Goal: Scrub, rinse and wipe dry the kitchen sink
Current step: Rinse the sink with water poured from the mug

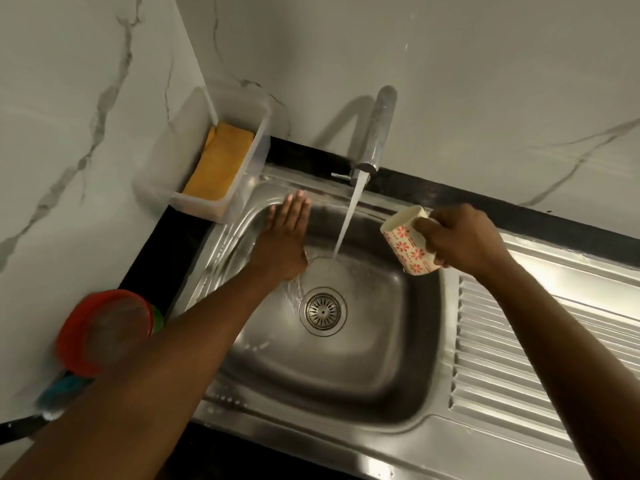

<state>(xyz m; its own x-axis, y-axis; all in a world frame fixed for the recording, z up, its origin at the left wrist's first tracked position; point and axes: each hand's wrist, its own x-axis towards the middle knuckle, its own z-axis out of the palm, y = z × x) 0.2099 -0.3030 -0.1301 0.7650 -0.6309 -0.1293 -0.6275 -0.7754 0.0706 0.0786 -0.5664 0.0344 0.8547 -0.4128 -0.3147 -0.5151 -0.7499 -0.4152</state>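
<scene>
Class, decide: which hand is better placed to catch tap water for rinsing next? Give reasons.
Right, probably: the right hand grips the white red-flowered cup beside the running stream; the left hand presses flat on the steel sink's wall.

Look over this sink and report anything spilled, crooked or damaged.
Nothing looks spilled or damaged. The tap runs into the sink, as rinsing needs. Only the flowered mug is tilted, gripped by the right hand over the sink's right rim; the left hand rests flat on the far-left wall.
</scene>
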